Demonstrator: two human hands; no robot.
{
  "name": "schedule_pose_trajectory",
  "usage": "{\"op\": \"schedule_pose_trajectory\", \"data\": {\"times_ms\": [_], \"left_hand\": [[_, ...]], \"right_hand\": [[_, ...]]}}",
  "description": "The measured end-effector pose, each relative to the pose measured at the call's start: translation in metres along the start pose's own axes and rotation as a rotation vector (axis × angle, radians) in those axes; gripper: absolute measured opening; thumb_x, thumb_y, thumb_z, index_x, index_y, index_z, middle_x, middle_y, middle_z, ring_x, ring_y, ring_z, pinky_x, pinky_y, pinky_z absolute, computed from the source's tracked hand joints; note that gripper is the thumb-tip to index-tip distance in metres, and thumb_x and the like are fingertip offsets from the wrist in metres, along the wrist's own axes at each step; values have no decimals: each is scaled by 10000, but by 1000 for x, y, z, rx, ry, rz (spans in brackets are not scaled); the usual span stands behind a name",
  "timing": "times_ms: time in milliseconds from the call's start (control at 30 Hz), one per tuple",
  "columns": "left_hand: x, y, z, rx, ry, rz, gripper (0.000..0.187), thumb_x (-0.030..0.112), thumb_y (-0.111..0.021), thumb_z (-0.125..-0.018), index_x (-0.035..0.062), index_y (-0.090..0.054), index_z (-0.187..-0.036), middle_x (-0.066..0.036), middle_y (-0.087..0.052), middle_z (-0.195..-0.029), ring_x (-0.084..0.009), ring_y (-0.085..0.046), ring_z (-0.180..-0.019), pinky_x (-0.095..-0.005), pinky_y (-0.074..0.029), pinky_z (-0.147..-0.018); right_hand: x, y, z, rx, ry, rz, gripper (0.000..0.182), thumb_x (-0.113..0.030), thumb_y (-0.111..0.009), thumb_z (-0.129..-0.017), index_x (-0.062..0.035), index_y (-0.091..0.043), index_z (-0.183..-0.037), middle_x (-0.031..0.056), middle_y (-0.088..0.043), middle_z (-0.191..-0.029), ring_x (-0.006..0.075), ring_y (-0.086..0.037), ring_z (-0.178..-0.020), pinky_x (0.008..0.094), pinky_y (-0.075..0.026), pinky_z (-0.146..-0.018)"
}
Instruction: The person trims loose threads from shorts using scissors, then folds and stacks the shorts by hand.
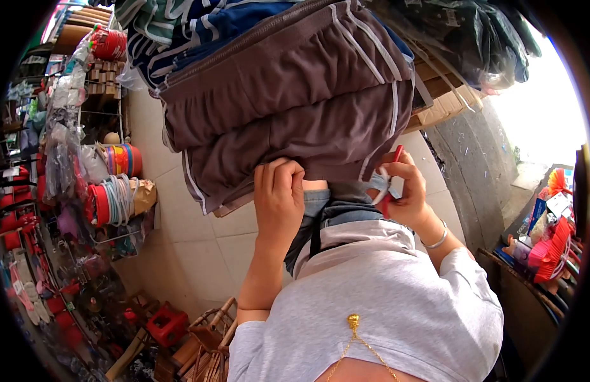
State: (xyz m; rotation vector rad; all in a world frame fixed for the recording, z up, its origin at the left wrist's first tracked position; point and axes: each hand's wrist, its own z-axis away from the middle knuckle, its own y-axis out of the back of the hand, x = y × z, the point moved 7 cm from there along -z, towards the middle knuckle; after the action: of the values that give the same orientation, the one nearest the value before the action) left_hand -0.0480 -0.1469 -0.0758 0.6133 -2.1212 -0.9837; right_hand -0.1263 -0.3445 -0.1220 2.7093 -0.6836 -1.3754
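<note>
A stack of brown shorts (257,121) with white side stripes lies in front of me. My left hand (277,191) is closed at the near edge of the top pair, its fingers curled and pinching the cloth. To the right, my right hand (406,191) is wrapped round what looks like a pair of scissors (382,186) with red and white handles. It is close to the right end of the near edge. The blades are hidden from view.
Blue striped garments (212,32) are piled behind the shorts. Dark plastic-wrapped bundles (460,38) and a cardboard box (448,107) stand at the upper right. Crowded shelves (59,165) line the left, above wooden stools (206,337). Bright goods (550,235) sit at the right.
</note>
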Motion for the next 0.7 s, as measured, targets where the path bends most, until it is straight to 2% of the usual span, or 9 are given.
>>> {"op": "schedule_pose_trajectory", "data": {"times_ms": [33, 100, 133, 167, 267, 300, 367, 400, 700], "left_hand": [[-1, 1, 2, -1, 3, 35, 78, 30, -607, -873, 21, -534, -897, -85, -597, -873, -282, -543, -797, -371, -449, -730], [-3, 4, 5, -6, 22, 77, 67, 42, -595, -891, 19, -533, -898, -92, -600, -878, -281, -546, -795, -366, -452, -732], [-4, 5, 6, -9, 38, 120, 63, 53, -583, -908, 17, -533, -900, -99, -603, -883, -280, -549, -792, -361, -456, -735], [-3, 6, 8, -10, 37, 119, 63, 53, -583, -908, 17, -533, -900, -99, -603, -883, -280, -549, -792, -361, -456, -735], [-5, 7, 10, -28, 112, 175, 74, 65, -573, -929, 12, -534, -895, -103, -599, -868, -271, -554, -785, -348, -459, -731], [-4, 8, 10, -30, 108, 172, 75, 65, -582, -918, 16, -532, -892, -99, -607, -869, -284, -550, -780, -366, -460, -721], [-4, 9, 12, -33, 108, 164, 80, 65, -592, -907, 19, -530, -890, -95, -616, -870, -296, -546, -774, -383, -461, -711], [-3, 9, 12, -32, 107, 172, 77, 63, -592, -907, 17, -532, -892, -98, -617, -872, -298, -549, -776, -385, -462, -710], [-3, 7, 14, -32, 105, 170, 71, 41, -594, -898, 12, -529, -904, -119, -628, -909, -312, -563, -800, -396, -465, -724]], "right_hand": [[-2, 6, 2, -2, -2, -1, 497, 17, -755, -581, -13, -581, -1046, 124, -609, -858, 277, -574, -712, 345, -450, -646], [0, 4, 2, -179, -174, -182, 456, -71, -789, -659, 5, -608, -1071, 111, -637, -877, 235, -608, -728, 318, -473, -670], [2, 0, 6, -285, -380, -359, 467, -216, -800, -752, 17, -624, -1116, 98, -660, -884, 173, -626, -752, 291, -487, -689], [1, 0, 6, -283, -380, -360, 467, -216, -800, -752, 17, -624, -1116, 98, -660, -884, 173, -626, -752, 291, -487, -689], [-1, -29, 23, -637, -686, -657, 549, -405, -754, -818, 16, -630, -1148, 63, -648, -800, 119, -604, -760, 271, -480, -687], [-3, -33, 20, -637, -685, -657, 549, -405, -754, -818, 16, -630, -1148, 63, -648, -800, 119, -604, -760, 271, -480, -687], [-6, -51, 26, -843, -791, -707, 549, -434, -727, -834, 11, -635, -1141, 57, -647, -816, 113, -594, -777, 253, -468, -713], [-7, -57, 27, -884, -813, -720, 561, -466, -701, -849, 9, -636, -1141, 56, -649, -845, 107, -583, -796, 246, -458, -728], [-2, -74, 23, -880, -957, -764, 539, -449, -680, -873, 5, -621, -1158, 31, -636, -850, 100, -589, -777, 241, -481, -694]]}}
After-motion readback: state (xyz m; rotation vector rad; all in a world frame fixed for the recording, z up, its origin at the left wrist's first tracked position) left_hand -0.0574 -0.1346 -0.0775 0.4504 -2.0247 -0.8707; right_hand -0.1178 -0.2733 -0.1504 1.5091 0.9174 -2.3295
